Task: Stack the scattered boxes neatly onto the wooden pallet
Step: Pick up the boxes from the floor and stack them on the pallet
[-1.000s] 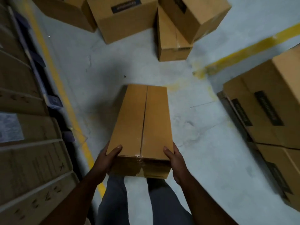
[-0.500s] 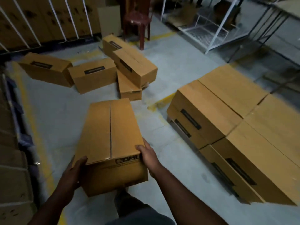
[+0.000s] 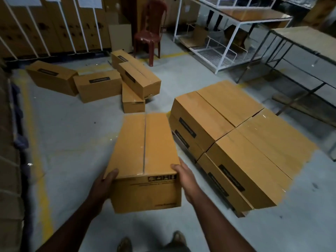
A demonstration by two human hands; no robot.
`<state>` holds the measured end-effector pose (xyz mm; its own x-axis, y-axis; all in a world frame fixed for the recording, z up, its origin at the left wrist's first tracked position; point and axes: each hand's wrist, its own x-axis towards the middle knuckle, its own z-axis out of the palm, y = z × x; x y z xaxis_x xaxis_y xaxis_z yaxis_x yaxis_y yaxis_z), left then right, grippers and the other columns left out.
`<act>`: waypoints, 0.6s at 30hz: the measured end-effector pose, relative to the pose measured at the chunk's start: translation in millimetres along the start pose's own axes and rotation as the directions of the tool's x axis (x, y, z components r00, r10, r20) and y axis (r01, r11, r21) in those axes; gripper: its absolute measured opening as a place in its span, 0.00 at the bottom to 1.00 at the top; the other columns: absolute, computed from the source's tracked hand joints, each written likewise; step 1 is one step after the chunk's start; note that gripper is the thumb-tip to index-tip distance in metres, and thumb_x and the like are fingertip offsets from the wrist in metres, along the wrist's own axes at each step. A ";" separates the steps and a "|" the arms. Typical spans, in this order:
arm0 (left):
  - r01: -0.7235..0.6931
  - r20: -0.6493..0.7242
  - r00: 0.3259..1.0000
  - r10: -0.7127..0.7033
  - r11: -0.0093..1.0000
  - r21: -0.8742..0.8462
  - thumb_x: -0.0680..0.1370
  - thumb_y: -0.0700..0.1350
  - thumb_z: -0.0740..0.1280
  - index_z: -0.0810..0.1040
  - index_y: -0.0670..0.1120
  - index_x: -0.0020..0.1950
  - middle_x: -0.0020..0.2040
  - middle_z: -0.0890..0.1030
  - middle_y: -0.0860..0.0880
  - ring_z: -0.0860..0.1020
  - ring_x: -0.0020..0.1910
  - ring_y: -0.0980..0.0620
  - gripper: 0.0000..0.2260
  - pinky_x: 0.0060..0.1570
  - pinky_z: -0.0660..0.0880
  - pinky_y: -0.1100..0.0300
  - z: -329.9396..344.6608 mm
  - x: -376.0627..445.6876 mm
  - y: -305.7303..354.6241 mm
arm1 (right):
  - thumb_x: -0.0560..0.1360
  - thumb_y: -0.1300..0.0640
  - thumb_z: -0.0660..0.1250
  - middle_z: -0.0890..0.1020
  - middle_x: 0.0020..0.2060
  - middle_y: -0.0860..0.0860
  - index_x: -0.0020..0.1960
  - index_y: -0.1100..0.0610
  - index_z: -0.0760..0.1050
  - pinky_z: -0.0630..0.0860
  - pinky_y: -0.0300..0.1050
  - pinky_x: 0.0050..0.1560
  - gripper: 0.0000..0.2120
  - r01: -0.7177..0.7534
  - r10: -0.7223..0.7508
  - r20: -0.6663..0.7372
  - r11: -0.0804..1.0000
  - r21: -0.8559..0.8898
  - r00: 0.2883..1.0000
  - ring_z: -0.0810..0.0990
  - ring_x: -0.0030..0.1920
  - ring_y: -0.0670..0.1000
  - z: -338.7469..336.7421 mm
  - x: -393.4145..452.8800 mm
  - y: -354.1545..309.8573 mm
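- Head view: the left hand (image 3: 103,186) and right hand (image 3: 187,180) hold a carried box (image 3: 145,160) at its near end, one hand on each side, thumbs hooked over the top edge.
- Grip state: both hands clasp the carried box; fingers below the near corners are hidden, so only the thumbs and backs of the hands show.
- Carried box: long, top seam running away from the person, printed near face toward the camera, lifted clear of the floor (image 3: 72,142).
- Just right of the carried box: stacked boxes (image 3: 236,133), two layers, four in the top layer, tops level and edges touching.
- Under the stacked boxes, a sliver of the wooden pallet (image 3: 240,213) shows at the near corner; the rest is hidden.
- Beyond the carried box: scattered boxes (image 3: 98,86) on the floor, five visible, one lying tilted across another.
- Behind the scattered boxes: a red plastic chair (image 3: 151,31), upright.
- Right of the chair: a white wire rack (image 3: 218,53); further right, beyond the stacked boxes, a dark-framed table (image 3: 305,44).
- Left of the carried box: a yellow floor line (image 3: 39,170) runs along a wall of cartons (image 3: 9,170).
- Below the carried box: two shoes (image 3: 125,244) at the frame's bottom edge.
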<state>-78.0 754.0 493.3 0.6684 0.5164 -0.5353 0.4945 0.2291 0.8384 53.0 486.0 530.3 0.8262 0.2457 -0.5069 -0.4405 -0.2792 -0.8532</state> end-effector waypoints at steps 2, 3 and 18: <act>-0.042 -0.007 0.999 0.042 0.999 0.019 0.78 0.62 0.70 0.74 0.56 0.75 0.65 0.79 0.51 0.79 0.56 0.50 0.26 0.57 0.79 0.44 36.6 -19.2 -3.9 | 0.78 0.45 0.68 0.83 0.60 0.37 0.75 0.39 0.72 0.74 0.46 0.58 0.25 0.008 -0.008 0.006 1.000 -0.022 1.000 0.79 0.62 0.43 -43.9 -4.8 13.6; -0.062 0.012 0.998 0.062 0.998 0.031 0.79 0.63 0.68 0.72 0.57 0.76 0.65 0.79 0.52 0.78 0.58 0.50 0.27 0.59 0.78 0.43 58.2 -27.4 -4.2 | 0.77 0.44 0.69 0.83 0.61 0.37 0.75 0.39 0.73 0.74 0.46 0.58 0.26 0.016 -0.016 0.005 1.000 -0.022 1.000 0.79 0.61 0.42 -68.3 -6.8 19.3; -0.183 -0.043 0.983 0.179 0.978 -0.104 0.76 0.65 0.66 0.74 0.62 0.71 0.61 0.81 0.54 0.79 0.59 0.48 0.24 0.48 0.79 0.48 396.4 -165.7 4.1 | 0.77 0.43 0.70 0.82 0.52 0.30 0.64 0.25 0.72 0.75 0.34 0.47 0.20 0.136 -0.137 0.073 0.991 0.009 0.988 0.82 0.52 0.33 -425.5 -18.1 22.6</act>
<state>33.6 342.3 544.9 0.7218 0.5840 -0.3715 0.3032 0.2158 0.9282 177.4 80.3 572.3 0.8509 0.3483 -0.3932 -0.3271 -0.2343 -0.9155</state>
